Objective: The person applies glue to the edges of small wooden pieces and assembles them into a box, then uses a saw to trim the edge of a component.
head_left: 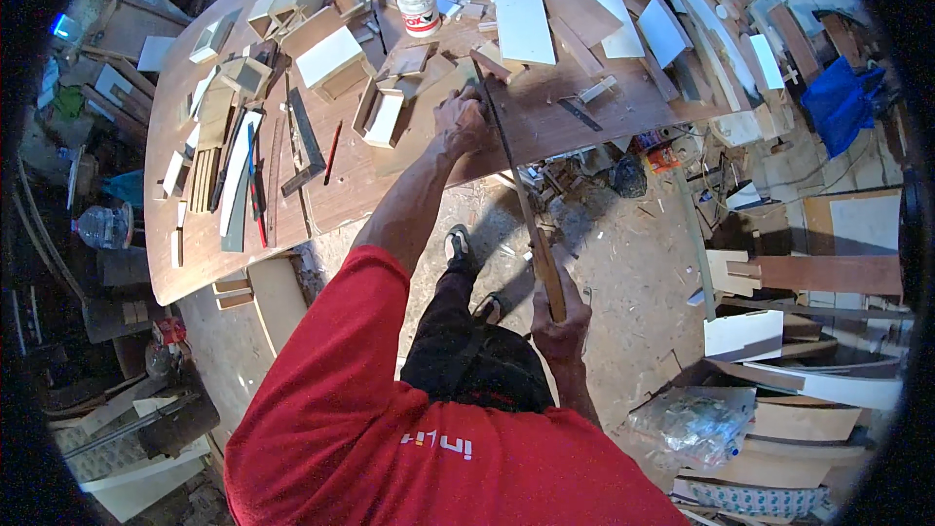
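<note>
One handsaw [521, 190]: long dark blade, wooden handle, running from the table edge down toward the person. The right hand [560, 317] is wrapped tight around the handle, fingers closed on it. The blade's far end meets a small wood piece [484, 73] at the near edge of the worktable [195, 253].

One left hand [460, 124]: pressed palm-down, fingers curled, on the tabletop just beside the blade and touching the small wood piece; whether it clamps the piece or only bears on it cannot be told.

One worktable, brown board top, curved by the lens, crowded with offcuts.

One white plastic glue bottle [420, 8], upright, near the far side of the table, well apart from the hands.

One steel try square [307, 146], lying flat left of the hands.

One red pencil [332, 152], just beside the square.

One tall white panel [521, 15], flat, beyond the left hand.

Two sandalled feet [458, 245] on the sawdust floor beneath the table edge.

One blue bag [840, 97] at the right, among stacked boards.

One clear plastic bag [696, 424] on the floor, lower right.

One clear water bottle [102, 227] on the left, off the table.
</note>
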Tool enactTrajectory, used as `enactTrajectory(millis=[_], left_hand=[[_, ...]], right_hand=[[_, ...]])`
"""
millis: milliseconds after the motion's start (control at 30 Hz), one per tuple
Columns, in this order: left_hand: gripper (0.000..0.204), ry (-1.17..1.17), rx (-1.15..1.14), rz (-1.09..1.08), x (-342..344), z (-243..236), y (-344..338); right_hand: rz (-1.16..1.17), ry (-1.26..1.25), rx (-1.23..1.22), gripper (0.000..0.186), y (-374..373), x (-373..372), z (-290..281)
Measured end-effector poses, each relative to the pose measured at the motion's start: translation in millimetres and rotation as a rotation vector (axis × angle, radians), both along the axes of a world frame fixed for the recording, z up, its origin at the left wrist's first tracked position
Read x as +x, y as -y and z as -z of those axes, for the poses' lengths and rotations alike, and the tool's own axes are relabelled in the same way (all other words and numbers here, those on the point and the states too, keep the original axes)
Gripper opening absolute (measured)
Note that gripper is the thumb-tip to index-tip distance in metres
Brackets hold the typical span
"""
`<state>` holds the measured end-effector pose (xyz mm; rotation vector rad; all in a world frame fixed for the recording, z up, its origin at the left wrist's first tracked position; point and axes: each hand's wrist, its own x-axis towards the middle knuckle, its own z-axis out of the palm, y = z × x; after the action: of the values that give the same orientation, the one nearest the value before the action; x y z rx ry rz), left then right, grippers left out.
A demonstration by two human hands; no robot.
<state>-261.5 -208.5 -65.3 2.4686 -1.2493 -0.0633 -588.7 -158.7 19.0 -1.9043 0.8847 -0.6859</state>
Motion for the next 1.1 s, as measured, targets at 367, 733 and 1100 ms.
enactTrajectory(millis=[367, 733, 1100], left_hand=[[0.039, 0.025, -0.004, -0.015, 2.4, 6.2, 2.8], [0.036, 0.017, 0.031, -0.023, -1.6, -1.5, 4.8], [0.037, 0.038, 0.049, 0.038, 2.2, 8.6, 6.1]], right_hand=[[0.031, -0.050, 0.037, 0.036, -2.0, -8.1, 9.5], [-0.008, -0.041, 0.033, 0.036, 11.2, 3.0, 12.5], [-0.040, -0.071, -0.036, 0.038, 20.9, 15.5, 40.3]])
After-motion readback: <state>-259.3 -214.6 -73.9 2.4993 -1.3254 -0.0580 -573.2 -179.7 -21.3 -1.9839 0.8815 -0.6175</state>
